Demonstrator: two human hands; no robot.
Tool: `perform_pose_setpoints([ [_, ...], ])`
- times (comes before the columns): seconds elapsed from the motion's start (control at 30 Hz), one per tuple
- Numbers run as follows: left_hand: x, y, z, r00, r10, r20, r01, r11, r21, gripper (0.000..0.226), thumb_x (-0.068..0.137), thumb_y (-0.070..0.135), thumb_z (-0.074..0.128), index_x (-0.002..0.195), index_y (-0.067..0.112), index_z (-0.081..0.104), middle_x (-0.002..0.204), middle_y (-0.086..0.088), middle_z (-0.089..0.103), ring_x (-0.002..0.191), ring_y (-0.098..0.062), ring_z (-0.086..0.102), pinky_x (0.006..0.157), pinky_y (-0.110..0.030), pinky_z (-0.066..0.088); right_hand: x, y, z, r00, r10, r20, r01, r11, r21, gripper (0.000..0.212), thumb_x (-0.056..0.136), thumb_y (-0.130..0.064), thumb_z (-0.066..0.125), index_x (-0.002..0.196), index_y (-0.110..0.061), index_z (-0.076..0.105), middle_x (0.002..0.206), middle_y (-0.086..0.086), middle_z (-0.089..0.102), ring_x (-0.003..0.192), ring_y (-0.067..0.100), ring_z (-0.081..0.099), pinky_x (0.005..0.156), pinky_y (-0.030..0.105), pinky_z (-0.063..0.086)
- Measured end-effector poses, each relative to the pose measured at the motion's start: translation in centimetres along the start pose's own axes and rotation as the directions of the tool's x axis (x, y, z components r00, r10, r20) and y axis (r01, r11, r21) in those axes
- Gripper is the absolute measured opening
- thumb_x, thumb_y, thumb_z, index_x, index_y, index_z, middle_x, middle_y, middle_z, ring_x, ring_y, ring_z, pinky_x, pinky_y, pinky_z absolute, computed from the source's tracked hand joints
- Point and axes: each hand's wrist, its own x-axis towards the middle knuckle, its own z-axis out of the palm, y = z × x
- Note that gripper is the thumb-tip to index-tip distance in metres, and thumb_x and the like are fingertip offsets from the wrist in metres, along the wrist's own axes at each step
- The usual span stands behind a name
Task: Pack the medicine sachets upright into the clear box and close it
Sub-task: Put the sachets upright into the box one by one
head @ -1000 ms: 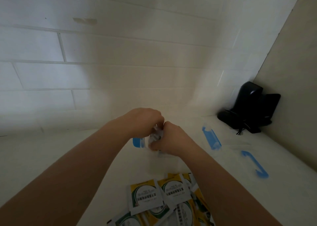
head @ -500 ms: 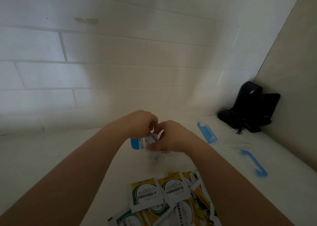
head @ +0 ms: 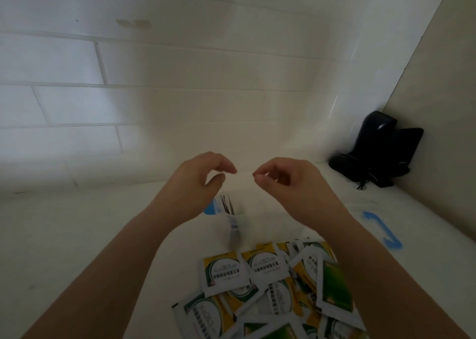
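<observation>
Both empty, left hand (head: 198, 176) and right hand (head: 286, 181) hover over what seems the clear box (head: 233, 216).

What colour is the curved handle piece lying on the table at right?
Blue, on the curved handle; the head view, the only one, shows it clearly.

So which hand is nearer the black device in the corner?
Right. The right hand is left of the black device; the left hand is farther left.
</observation>
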Motion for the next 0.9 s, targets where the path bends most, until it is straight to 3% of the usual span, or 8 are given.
perform_pose_setpoints([
  [0.1, -4.4, 0.0, 0.0, 0.989, -0.053, -0.136, 0.044, 0.997, -0.066, 0.022, 0.085, 0.005, 0.051, 0.079, 0.026, 0.055, 0.088, 0.016, 0.06, 0.086, -0.002, 0.057, 0.07, -0.009, 0.045, -4.4, 0.2, -0.3, 0.988, -0.016, 0.153, 0.014, 1.0, 0.016, 0.007, 0.082, -0.034, 0.055, 0.079, -0.037, 0.061, 0.059, -0.014, 0.057, 0.052, -0.001, 0.051, 0.05, 0.008, 0.043],
  [0.2, -8.2, -0.4, 1.7, 0.953, -0.303, -0.028, 0.3, 0.951, -0.072, 0.02, 0.084, 0.007, 0.051, 0.075, 0.025, 0.05, 0.082, 0.006, 0.058, 0.071, -0.012, 0.053, 0.06, -0.02, 0.042, -7.7, 2.1, 1.7, 0.932, 0.064, 0.356, -0.015, 0.99, -0.138, 0.011, 0.083, -0.037, 0.058, 0.093, -0.036, 0.063, 0.076, -0.015, 0.059, 0.069, 0.0, 0.054, 0.064, 0.012, 0.047],
  [0.3, -10.2, -1.1, 4.0, 0.883, -0.445, 0.15, 0.435, 0.895, 0.096, 0.013, 0.088, 0.03, 0.051, 0.1, 0.029, 0.052, 0.114, 0.004, 0.054, 0.105, -0.014, 0.049, 0.085, -0.025, 0.04, -9.4, 3.7, 3.7, 0.914, 0.103, 0.393, -0.016, 0.976, -0.217, 0.031, 0.083, -0.039, 0.058, 0.113, -0.028, 0.058, 0.094, -0.013, 0.049, 0.09, 0.003, 0.049, 0.084, 0.018, 0.042],
  [0.37, -10.7, -1.7, 5.4, 0.884, -0.411, 0.222, 0.341, 0.893, 0.294, 0.044, 0.087, 0.046, 0.048, 0.126, 0.026, 0.044, 0.136, 0.006, 0.041, 0.126, -0.014, 0.034, 0.104, -0.028, 0.03, -9.9, 3.9, 4.2, 0.93, 0.095, 0.356, -0.026, 0.981, -0.194, 0.038, 0.081, -0.042, 0.06, 0.116, -0.027, 0.055, 0.1, -0.012, 0.047, 0.095, 0.003, 0.045, 0.087, 0.017, 0.039],
  [0.47, -10.9, -1.6, 5.9, 0.912, -0.349, 0.215, 0.271, 0.907, 0.322, 0.046, 0.085, 0.047, 0.05, 0.127, 0.03, 0.041, 0.137, 0.012, 0.038, 0.129, -0.011, 0.031, 0.108, -0.03, 0.024, -10.3, 3.7, 4.9, 0.942, 0.111, 0.317, -0.044, 0.977, -0.211, 0.049, 0.079, -0.051, 0.058, 0.121, -0.028, 0.05, 0.11, -0.009, 0.048, 0.1, 0.005, 0.045, 0.09, 0.019, 0.039],
  [0.63, -11.2, -0.6, 5.6, 0.918, -0.37, 0.143, 0.363, 0.929, 0.072, 0.021, 0.083, 0.029, 0.059, 0.089, 0.034, 0.039, 0.088, 0.017, 0.051, 0.089, -0.012, 0.052, 0.094, -0.034, 0.041, -10.8, 3.7, 6.8, 0.961, 0.082, 0.265, 0.045, 0.896, -0.442, 0.061, 0.076, -0.062, 0.05, 0.124, -0.024, 0.045, 0.113, -0.003, 0.043, 0.106, 0.014, 0.04, 0.089, 0.027, 0.037],
  [0.8, -10.8, -1.1, 4.5, 0.826, -0.564, 0.0, 0.526, 0.769, -0.362, 0.03, 0.085, 0.012, 0.057, 0.105, 0.034, 0.05, 0.099, 0.002, 0.063, 0.083, -0.012, 0.06, 0.067, -0.026, 0.05, -10.8, 3.9, 7.2, 0.972, 0.095, 0.217, -0.008, 0.929, -0.37, 0.047, 0.08, -0.051, 0.054, 0.12, -0.028, 0.048, 0.112, -0.006, 0.042, 0.108, 0.011, 0.037, 0.093, 0.026, 0.036],
  [0.9, -10.8, -1.3, 3.6, 0.788, -0.614, -0.035, 0.507, 0.68, -0.529, 0.031, 0.083, 0.003, 0.057, 0.103, 0.027, 0.058, 0.095, -0.001, 0.068, 0.083, -0.014, 0.064, 0.067, -0.026, 0.05, -10.8, 4.1, 7.1, 0.974, 0.128, 0.186, -0.078, 0.964, -0.253, 0.034, 0.076, -0.044, 0.063, 0.103, -0.029, 0.052, 0.1, -0.011, 0.042, 0.099, 0.007, 0.038, 0.087, 0.019, 0.034],
])
